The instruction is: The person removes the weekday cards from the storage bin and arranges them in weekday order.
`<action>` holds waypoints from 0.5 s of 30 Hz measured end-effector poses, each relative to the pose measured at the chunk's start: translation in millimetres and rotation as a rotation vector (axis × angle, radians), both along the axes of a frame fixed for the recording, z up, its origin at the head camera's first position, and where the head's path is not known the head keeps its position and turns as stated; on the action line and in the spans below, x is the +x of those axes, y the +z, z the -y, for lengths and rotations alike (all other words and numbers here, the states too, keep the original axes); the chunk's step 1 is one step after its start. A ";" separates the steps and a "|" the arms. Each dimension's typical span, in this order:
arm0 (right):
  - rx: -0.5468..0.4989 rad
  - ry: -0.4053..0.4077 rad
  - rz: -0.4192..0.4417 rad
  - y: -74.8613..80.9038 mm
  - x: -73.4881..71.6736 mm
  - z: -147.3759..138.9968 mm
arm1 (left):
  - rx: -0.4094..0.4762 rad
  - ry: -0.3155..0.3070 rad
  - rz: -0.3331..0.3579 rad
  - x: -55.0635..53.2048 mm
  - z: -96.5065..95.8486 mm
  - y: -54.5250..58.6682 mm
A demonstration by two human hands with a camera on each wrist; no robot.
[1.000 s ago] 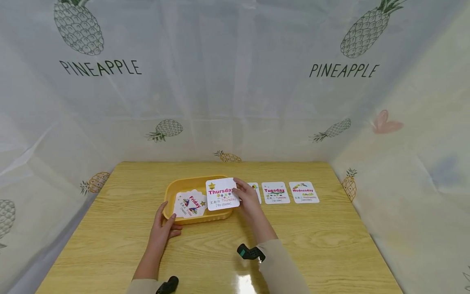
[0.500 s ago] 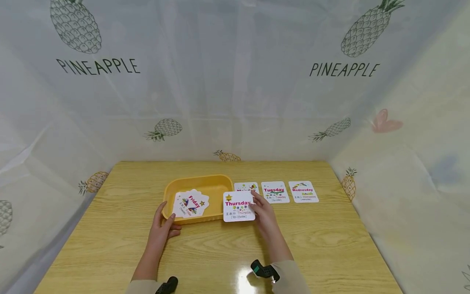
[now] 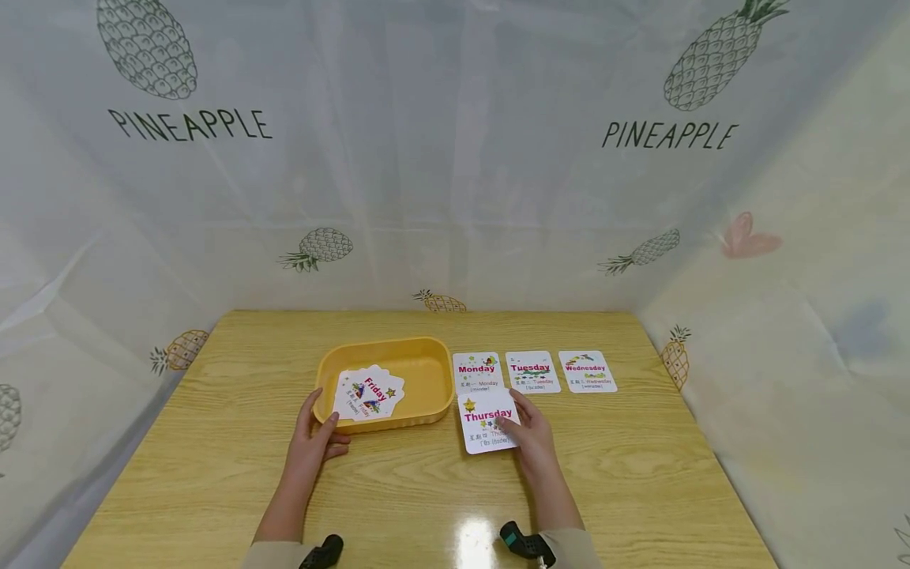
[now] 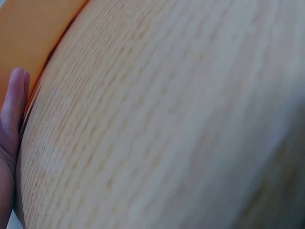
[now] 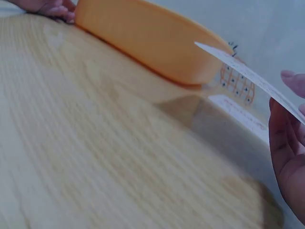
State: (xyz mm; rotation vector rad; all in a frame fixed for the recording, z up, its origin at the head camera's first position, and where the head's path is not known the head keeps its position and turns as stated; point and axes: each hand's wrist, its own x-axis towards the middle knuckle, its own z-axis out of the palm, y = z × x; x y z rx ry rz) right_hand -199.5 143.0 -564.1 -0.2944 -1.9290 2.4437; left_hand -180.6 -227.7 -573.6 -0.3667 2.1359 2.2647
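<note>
My right hand (image 3: 535, 444) pinches a white square card reading Thursday (image 3: 483, 433) by its right side, thumb on the printed face. In the right wrist view the Thursday card (image 5: 248, 74) is tilted and raised off the table, its shadow below. A Monday card (image 3: 476, 379) lies flat just behind it. My left hand (image 3: 309, 452) holds the near left corner of a yellow plastic tray (image 3: 426, 379). In the left wrist view the thumb (image 4: 14, 100) lies along the tray's wall. Inside the tray is a scallop-edged card reading Friday (image 3: 370, 393); whether others lie beneath it I cannot tell.
A Tuesday card (image 3: 532, 379) and a Wednesday card (image 3: 587, 379) continue the row to the right of Monday. All stand on a light wooden table (image 3: 398, 506). Pale curtains (image 3: 455, 174) printed with pineapples enclose the back and sides.
My right hand has carried the Thursday card from over the tray to the right and nearer to me, uncovering the Monday card. The left hand and tray have stayed put.
</note>
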 end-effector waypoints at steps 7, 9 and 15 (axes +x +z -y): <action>0.224 -0.062 0.024 -8.2 3.0 0.0 | -0.005 -0.001 0.003 0.6 0.1 -0.2; 0.271 -0.080 0.021 -9.5 3.1 2.4 | -0.006 -0.002 -0.002 0.7 0.2 -0.3; 0.424 -0.119 0.017 -8.8 1.3 11.1 | -0.007 -0.002 0.002 0.3 0.2 -0.2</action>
